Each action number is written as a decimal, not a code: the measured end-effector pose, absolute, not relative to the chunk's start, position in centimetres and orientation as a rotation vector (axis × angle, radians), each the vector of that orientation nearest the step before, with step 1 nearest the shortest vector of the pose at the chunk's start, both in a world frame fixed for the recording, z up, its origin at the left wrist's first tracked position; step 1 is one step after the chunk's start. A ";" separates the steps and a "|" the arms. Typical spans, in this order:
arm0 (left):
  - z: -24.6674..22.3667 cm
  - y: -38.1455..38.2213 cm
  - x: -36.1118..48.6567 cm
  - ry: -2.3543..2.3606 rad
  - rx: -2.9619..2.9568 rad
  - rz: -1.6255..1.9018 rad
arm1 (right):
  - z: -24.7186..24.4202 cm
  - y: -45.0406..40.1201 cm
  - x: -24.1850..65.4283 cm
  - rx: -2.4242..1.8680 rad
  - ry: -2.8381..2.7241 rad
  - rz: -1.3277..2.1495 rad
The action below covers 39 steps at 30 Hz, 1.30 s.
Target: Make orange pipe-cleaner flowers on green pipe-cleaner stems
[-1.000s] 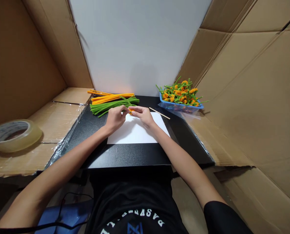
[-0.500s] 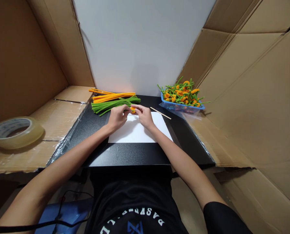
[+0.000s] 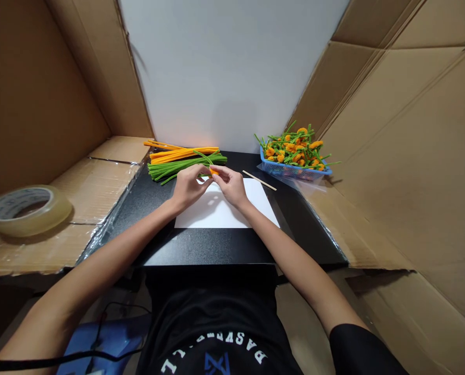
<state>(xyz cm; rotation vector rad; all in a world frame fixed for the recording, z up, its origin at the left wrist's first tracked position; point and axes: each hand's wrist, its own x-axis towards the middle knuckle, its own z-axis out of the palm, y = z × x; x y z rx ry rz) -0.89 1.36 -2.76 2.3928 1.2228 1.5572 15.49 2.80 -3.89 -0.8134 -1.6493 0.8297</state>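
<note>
Fingertips of your left hand (image 3: 189, 188) and right hand (image 3: 230, 186) meet in a tight pinch in the head view, closed on a small orange pipe-cleaner piece (image 3: 214, 171). It shows only as a sliver between them, so its exact shape and how it joins anything are hidden. A thin green pipe-cleaner stem (image 3: 203, 157) rises from that pinch and leans away over the piles, its lower end lost behind your fingers. Both hands hover just above the far edge of a white paper sheet (image 3: 224, 211), your forearms angling in from either side of the black tabletop (image 3: 201, 250). Beyond your left hand lies a bundle of green pipe cleaners (image 3: 181, 167), with a bundle of orange pipe cleaners (image 3: 181, 154) behind it. To the right, a wooden stick (image 3: 259, 180) lies near the paper's far corner, and farther off a blue plastic basket (image 3: 283, 171) holds a heap of pipe-cleaner flowers (image 3: 294, 148) with orange heads and green stems. A roll of clear packing tape (image 3: 29, 224) sits on a cardboard flap (image 3: 99, 192) at far left. For clean work, hold the orange piece right at your fingertips, lift the stem clear of the bundles so it cannot snag, and turn it with small finger movements, wrists steady.
</note>
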 end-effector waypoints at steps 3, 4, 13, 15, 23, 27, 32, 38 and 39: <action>-2.5 1.5 -1.1 1.200 2.445 1.551 | -3.4 3.1 16.7 -0.797 -1.782 0.825; -2.4 1.5 -1.2 1.185 2.463 1.547 | -3.2 3.2 17.1 -0.792 -1.832 0.810; -2.2 1.2 -1.1 1.155 2.470 1.437 | -2.5 3.1 17.8 -0.796 -2.075 0.526; -2.3 1.2 -1.0 1.159 2.454 1.441 | -2.5 3.0 17.7 -0.816 -2.077 0.496; -2.4 1.2 -0.9 1.109 2.351 1.486 | -3.2 3.0 16.9 -0.828 -1.937 0.484; -2.2 1.0 -0.5 1.165 2.272 1.520 | -3.6 3.0 16.6 -0.820 -1.911 0.485; -2.0 0.8 -0.2 1.231 2.153 1.516 | -3.5 2.7 16.3 -0.825 -1.916 0.457; -1.6 1.2 -0.9 1.266 2.125 1.389 | -2.7 2.3 16.4 -0.834 -2.068 0.320; -1.5 1.3 -1.0 1.264 2.130 1.364 | -2.6 2.3 16.5 -0.832 -2.092 0.300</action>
